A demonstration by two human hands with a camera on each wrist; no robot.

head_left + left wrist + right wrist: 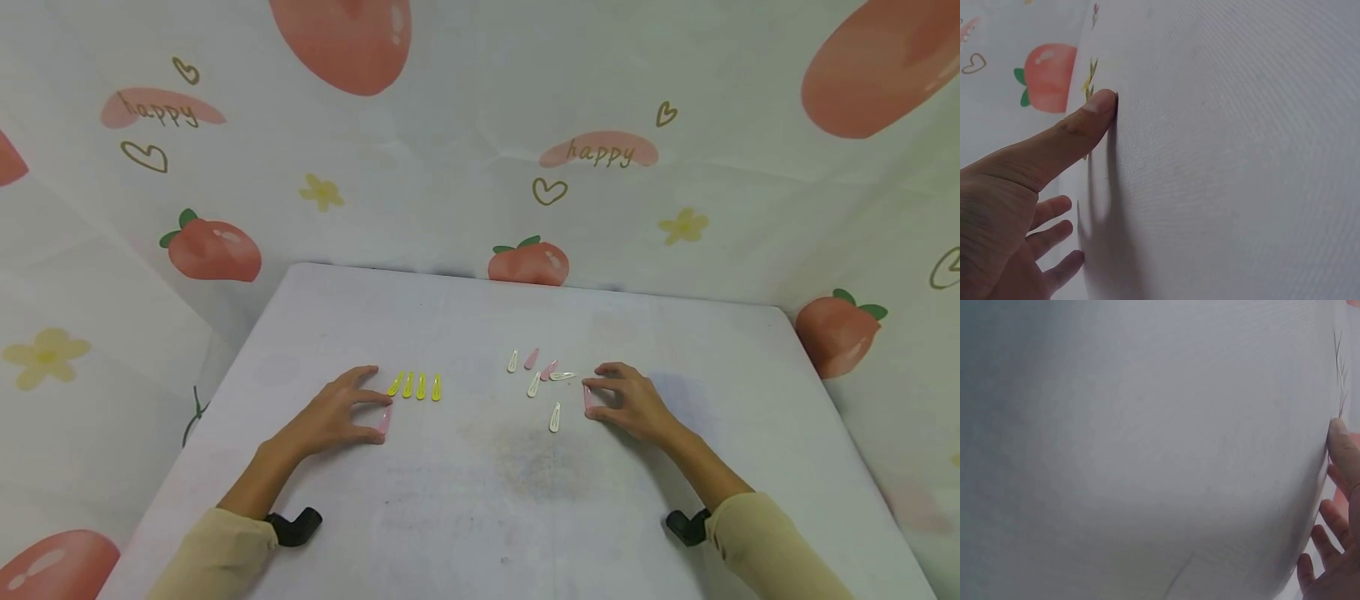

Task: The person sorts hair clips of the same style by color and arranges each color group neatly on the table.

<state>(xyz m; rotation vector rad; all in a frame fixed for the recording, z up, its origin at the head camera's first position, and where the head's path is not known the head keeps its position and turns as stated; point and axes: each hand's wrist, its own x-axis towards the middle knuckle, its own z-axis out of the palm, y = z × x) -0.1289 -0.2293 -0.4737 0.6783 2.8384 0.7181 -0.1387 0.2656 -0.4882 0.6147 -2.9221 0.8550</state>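
My left hand pinches a pink snap hair clip by its ends, between thumb and forefinger, low on the table. Just beyond it several yellow hair clips lie in a row. On the other side, my right hand holds another pink clip between thumb and forefinger. To its left is a loose group: white clips and two pink clips. One white clip lies nearer to me. In both wrist views the thumbs touch the tabletop, and the held clips are hidden.
A white-covered table carries everything, with its far edge against a patterned cloth backdrop. Black wrist devices sit at both sleeves. A dark cord hangs past the table's left edge.
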